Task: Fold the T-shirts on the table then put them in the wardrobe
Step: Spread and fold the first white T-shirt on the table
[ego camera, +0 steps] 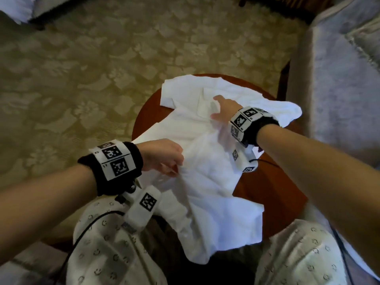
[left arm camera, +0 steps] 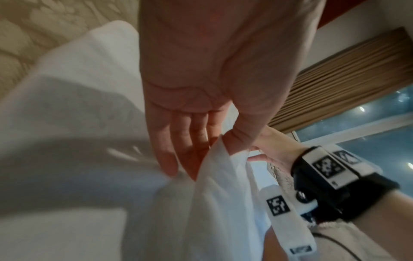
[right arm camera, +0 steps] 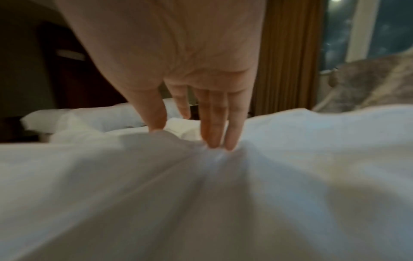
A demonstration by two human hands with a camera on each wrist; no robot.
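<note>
white t-shirt (ego camera: 205, 161) spread on a round table (ego camera: 273, 188)
left hand (ego camera: 162, 159) pinches its near edge; right hand (ego camera: 224, 110) presses flat beyond.

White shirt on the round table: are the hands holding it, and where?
The left hand pinches the white cotton T-shirt at a raised fold near its middle; the right hand only presses straight fingers on its upper part.

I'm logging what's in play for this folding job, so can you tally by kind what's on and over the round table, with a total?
White T-shirt: 1, spread over the table
Round red-brown table: 1
Hands at work: 2, left hand pinching the fabric, right hand with straight fingers pressing it
Total: 4
</note>
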